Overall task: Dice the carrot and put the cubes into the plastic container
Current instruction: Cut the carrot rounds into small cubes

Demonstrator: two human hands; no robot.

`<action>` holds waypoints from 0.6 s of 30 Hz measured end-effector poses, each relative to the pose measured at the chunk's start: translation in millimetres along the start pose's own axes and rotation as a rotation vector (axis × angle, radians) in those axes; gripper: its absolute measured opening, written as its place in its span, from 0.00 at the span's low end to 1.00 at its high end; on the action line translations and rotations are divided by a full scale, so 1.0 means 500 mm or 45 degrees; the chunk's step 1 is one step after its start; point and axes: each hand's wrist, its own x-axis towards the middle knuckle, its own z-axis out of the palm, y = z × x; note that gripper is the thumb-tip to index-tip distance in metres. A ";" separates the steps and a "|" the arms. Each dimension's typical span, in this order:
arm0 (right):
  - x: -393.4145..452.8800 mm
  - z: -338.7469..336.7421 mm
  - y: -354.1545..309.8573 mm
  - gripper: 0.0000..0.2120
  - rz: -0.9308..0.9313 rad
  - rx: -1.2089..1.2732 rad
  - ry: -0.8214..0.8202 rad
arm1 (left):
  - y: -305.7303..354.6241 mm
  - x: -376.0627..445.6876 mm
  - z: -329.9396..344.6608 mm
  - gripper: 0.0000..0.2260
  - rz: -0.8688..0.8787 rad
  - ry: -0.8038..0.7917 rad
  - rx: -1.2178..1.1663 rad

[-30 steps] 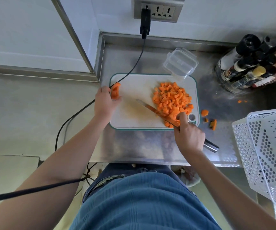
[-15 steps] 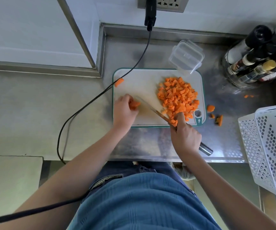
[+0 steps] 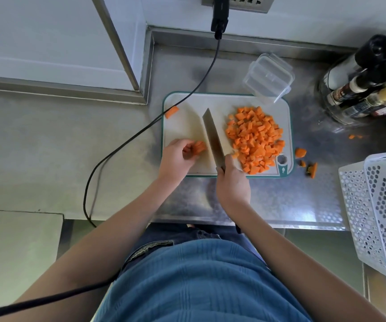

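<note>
Two hands: left (image 3: 175, 156) pinches carrot piece (image 3: 197, 148); right (image 3: 232, 182) grips knife (image 3: 213, 135) mid-board.

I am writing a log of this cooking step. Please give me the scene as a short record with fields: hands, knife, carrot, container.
left hand: holds a carrot piece on the cutting board
right hand: grips the knife, blade between the piece and the pile
diced cubes: pile on the right half of the board
stray piece: at the board's far left corner
plastic container: beyond the board, no carrot in it
scraps: on the counter, right of the board
</note>
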 end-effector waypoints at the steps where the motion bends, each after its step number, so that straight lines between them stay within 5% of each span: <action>1: 0.000 0.005 -0.006 0.04 -0.008 0.003 -0.018 | 0.004 -0.003 0.006 0.11 0.010 0.005 0.001; 6: 0.006 0.007 -0.019 0.04 -0.032 0.040 -0.011 | 0.034 -0.011 0.020 0.10 -0.147 0.077 -0.133; 12: 0.012 -0.005 -0.041 0.06 -0.098 -0.025 0.012 | 0.068 0.002 0.033 0.12 -0.711 0.073 -0.338; 18: 0.026 -0.011 -0.060 0.07 -0.197 -0.164 0.002 | 0.066 0.002 0.023 0.11 -0.619 0.040 -0.115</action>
